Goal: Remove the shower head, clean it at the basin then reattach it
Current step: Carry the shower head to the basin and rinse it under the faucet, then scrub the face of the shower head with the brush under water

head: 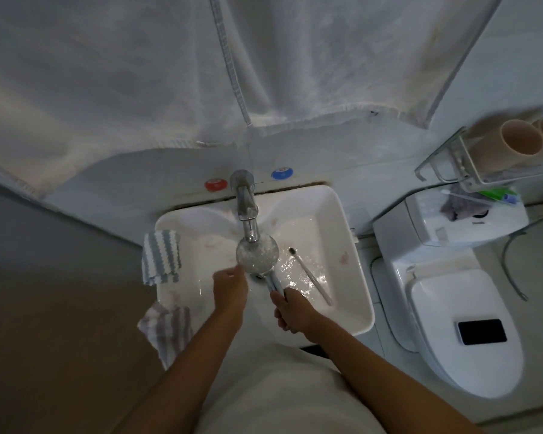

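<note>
**Shower head under tap, rinse in progress**

The round chrome shower head (257, 254) sits face-up beneath the chrome tap spout (246, 211), centre frame, over the white rectangular basin (351, 261). Its handle runs down-right into the right hand (292, 314), which grips it closed. The left hand (231, 286), fingers loosely curled and empty, touches the head's lower-left rim, nearer the face.

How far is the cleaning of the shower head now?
Removal looks done: the shower head is off its hose and over the basin. Rinsing is in hand: the right hand holds its handle under the tap, with the left hand beside it. Reattaching it is left.
</note>
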`<state>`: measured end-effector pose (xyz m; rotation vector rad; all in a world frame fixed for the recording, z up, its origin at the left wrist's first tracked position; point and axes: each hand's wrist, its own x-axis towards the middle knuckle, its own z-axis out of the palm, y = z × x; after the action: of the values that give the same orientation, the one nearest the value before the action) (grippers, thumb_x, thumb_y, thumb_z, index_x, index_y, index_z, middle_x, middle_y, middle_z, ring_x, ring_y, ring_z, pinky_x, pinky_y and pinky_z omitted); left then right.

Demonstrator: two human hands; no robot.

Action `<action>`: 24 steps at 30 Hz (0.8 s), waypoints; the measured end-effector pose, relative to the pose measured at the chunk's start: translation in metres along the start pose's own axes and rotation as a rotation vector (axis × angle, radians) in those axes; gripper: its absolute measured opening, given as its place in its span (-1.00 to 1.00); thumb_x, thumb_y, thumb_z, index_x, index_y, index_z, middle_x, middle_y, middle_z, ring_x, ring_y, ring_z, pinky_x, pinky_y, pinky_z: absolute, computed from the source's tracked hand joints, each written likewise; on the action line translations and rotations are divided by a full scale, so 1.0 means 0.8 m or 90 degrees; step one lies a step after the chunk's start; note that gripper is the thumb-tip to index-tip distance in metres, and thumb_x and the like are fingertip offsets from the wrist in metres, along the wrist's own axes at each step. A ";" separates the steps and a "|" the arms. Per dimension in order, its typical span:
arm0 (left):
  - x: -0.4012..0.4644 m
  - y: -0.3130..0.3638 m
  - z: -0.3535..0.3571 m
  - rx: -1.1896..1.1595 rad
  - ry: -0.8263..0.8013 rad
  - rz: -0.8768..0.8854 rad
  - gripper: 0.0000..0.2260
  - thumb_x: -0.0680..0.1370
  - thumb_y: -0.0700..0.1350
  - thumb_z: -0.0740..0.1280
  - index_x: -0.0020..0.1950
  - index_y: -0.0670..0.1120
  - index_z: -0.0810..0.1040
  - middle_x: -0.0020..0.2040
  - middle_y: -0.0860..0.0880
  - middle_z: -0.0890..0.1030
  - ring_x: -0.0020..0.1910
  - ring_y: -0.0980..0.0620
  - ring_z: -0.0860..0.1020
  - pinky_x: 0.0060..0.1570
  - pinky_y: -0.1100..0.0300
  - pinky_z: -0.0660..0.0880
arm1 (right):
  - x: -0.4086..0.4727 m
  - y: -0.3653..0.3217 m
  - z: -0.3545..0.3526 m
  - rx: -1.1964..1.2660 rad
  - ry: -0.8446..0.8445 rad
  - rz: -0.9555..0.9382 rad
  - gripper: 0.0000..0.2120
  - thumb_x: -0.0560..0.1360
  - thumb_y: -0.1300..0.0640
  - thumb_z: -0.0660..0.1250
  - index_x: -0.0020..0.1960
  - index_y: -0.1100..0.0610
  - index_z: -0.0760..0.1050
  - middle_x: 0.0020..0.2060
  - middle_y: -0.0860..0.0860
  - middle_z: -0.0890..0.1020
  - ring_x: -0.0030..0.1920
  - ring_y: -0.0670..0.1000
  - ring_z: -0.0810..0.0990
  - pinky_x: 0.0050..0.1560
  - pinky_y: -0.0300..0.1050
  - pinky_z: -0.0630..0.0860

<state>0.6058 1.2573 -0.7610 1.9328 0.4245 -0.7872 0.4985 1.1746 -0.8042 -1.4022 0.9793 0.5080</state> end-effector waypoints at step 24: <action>0.017 -0.075 0.040 -0.137 -0.246 -0.221 -0.81 0.63 -0.19 0.20 -0.12 -0.24 0.49 -0.29 -0.12 0.53 -0.31 -0.09 0.57 -0.27 0.07 0.62 | 0.110 0.051 -0.092 -0.688 0.285 -0.023 -0.76 0.57 0.23 0.18 0.23 0.24 0.34 0.18 0.17 0.52 0.05 0.11 0.64 -0.04 -0.08 0.56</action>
<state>0.5696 1.2569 -0.8199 1.4814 0.5862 -1.2581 0.4931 1.0891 -0.8905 -2.5776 1.0640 0.7649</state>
